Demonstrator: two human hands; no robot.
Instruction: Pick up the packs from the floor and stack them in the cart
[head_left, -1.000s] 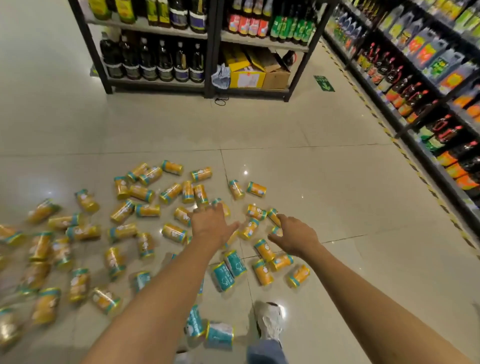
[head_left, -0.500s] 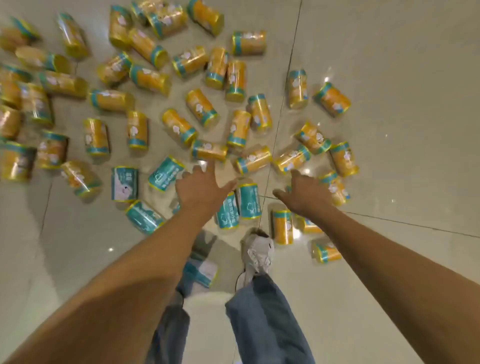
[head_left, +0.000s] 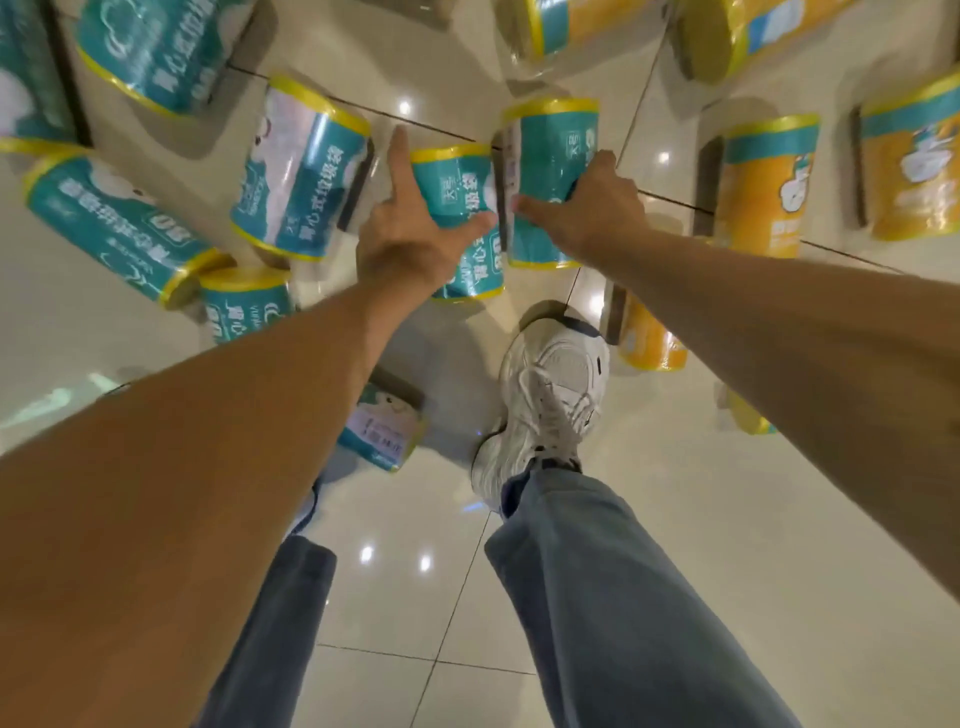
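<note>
Two teal packs lie side by side on the floor (head_left: 701, 519), just past the toe of the white shoe (head_left: 550, 384). The left hand (head_left: 405, 244) is over the near teal pack (head_left: 452, 182). Its pointing finger lies straight along one side and its thumb reaches across the other, so the pack sits in the fork between them. It is not squeezing yet. The right hand (head_left: 592, 208) is on the far teal pack (head_left: 556, 150). Its thumb presses the front and its fingers bend round the other side, so it seems to grasp that pack. I think each hand takes one pack so two can go up in one go.

More teal packs (head_left: 301, 171) lie past the shoe on the left, and one small teal pack (head_left: 384, 426) lies right beside it. Orange packs (head_left: 763, 187) lie past the shoe on the right, and one orange pack (head_left: 649, 343) sits close by its toe. The two packs touch, so fingers have little room between them. The wrap is shiny and may slip. No cart is in sight.
</note>
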